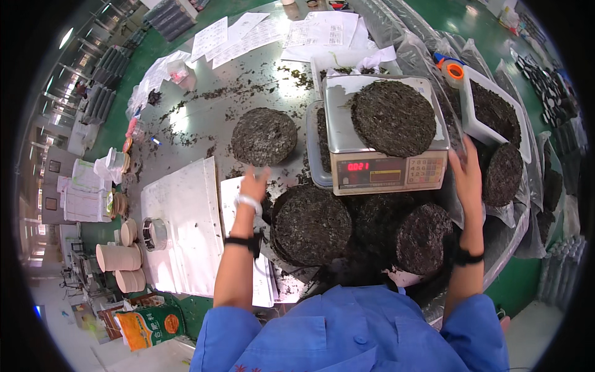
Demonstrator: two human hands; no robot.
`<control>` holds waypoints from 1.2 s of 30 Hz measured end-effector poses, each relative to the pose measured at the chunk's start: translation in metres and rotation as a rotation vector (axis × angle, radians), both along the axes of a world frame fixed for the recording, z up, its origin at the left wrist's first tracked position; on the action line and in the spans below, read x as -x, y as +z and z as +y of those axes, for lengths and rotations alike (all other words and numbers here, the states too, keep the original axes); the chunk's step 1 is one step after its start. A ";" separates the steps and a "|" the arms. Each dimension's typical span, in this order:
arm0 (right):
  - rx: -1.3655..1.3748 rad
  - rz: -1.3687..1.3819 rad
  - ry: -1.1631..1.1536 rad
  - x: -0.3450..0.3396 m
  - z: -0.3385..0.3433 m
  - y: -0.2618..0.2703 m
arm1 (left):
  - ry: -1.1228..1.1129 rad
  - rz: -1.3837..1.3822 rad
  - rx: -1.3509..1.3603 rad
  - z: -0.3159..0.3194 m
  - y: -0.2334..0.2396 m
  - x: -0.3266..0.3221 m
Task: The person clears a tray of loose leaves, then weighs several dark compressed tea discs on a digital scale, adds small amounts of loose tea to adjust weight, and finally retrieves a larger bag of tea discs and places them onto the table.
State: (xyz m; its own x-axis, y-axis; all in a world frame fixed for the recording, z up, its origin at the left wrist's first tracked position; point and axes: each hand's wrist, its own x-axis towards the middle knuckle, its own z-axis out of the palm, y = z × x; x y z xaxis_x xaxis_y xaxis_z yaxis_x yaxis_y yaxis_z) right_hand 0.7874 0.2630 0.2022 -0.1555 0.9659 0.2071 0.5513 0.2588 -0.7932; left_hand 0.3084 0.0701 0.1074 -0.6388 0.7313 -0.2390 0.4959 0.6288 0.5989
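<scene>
A dark, round cake of pressed dried plant material [393,118] lies flat on the steel pan of a digital scale [372,173], whose display shows lit red digits. Beside the scale's right edge, my right hand [467,174] has its fingers apart and holds nothing; whether it touches the scale, I cannot tell. My left hand [253,187] is empty, fingers spread, at the near edge of another dark cake [264,135] on the metal table [195,130]. Between my forearms sit stacked cakes [311,225], with one tilted cake [424,239] nearer my right wrist.
A white tub [495,109] of dark flakes stands right, behind a leaning cake [503,174]. An orange and blue tape dispenser [452,70] is near it. Printed sheets [320,35] cover the far end. A white board [181,232] lies left, bearing a metal ring [155,234].
</scene>
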 end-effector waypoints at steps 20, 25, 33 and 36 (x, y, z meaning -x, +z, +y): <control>0.086 -0.582 0.225 -0.065 -0.186 -0.042 | 0.147 -0.722 -0.452 -0.108 0.045 -0.096; -0.032 -0.761 0.609 -0.058 -0.200 -0.067 | 0.286 -0.715 -0.595 -0.121 0.045 -0.111; -0.343 -0.294 0.421 -0.093 -0.153 -0.047 | 0.377 -0.814 -0.671 -0.118 0.022 -0.136; -0.192 -0.054 -0.186 -0.115 -0.140 -0.017 | 0.391 -0.860 -0.653 -0.108 0.032 -0.145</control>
State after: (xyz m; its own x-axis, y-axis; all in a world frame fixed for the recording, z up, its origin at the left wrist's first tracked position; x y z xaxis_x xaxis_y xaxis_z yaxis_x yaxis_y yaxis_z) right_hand 0.9022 0.1234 0.1851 0.0056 0.9227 0.3856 0.6434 0.2919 -0.7077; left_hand 0.4539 -0.0378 0.1394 -0.6583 0.6640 -0.3547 -0.3964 0.0949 0.9132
